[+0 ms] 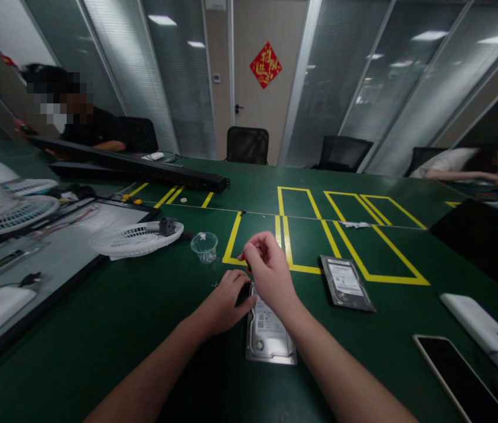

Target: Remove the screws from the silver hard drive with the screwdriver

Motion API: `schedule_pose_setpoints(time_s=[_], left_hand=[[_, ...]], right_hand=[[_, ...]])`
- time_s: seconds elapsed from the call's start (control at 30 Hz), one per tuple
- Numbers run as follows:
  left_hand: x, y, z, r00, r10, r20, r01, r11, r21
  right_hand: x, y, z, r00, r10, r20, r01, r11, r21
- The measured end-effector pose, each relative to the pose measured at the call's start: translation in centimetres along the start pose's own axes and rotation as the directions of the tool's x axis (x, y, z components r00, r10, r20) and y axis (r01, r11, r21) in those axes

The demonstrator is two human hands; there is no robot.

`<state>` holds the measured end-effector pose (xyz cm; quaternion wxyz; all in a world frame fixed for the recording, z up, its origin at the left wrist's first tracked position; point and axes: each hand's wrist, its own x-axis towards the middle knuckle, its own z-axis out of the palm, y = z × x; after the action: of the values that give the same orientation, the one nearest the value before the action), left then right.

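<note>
A silver hard drive (pixel 271 335) with a white label lies flat before me, its far end hidden under my hands. My left hand (pixel 231 299) holds the drive at its far left corner, thumb on the near side and fingers curled beyond. Above that corner my right hand (pixel 271 267) is closed in a pinch on a small red-and-dark tool (pixel 249 267), mostly hidden by the fingers. A second hard drive (pixel 346 283) rests to the right. Beyond my left hand stands a clear plastic cup (pixel 205 248), with tiny bits (pixel 216 284), too small to name, on the table near it.
Yellow tape rectangles (pixel 394 279) mark the green table. At left are white fan covers (pixel 137 239), a large panel (pixel 50 252) and a long black bar (pixel 156 170). A phone (pixel 456 370) and a white device (pixel 482 332) lie at right. Two people sit across.
</note>
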<state>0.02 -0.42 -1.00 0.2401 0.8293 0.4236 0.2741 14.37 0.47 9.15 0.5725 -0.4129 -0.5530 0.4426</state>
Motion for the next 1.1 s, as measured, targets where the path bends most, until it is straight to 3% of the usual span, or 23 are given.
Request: schedule_pose_setpoints(time_s=[0.43, 0.87, 1.1], left_hand=[[0.18, 0.06, -0.08, 1.0, -0.004, -0.001, 0.004, 1.0, 0.009], [0.09, -0.17, 0.06, 1.0, 0.007, -0.016, -0.007, 1.0, -0.002], [0.1, -0.48, 0.21, 1.0, 0.022, -0.012, -0.022, 1.0, 0.017]], right_hand=[[-0.04, 0.15, -0.3, 0.999, -0.049, 0.008, 0.049, 0.998, -0.027], [-0.05, 0.35, 0.0, 1.0, -0.009, 0.018, 0.01, 1.0, -0.021], [-0.08, 0.24, -0.07, 0.996, -0.072, 0.054, 0.072, 0.997, -0.009]])
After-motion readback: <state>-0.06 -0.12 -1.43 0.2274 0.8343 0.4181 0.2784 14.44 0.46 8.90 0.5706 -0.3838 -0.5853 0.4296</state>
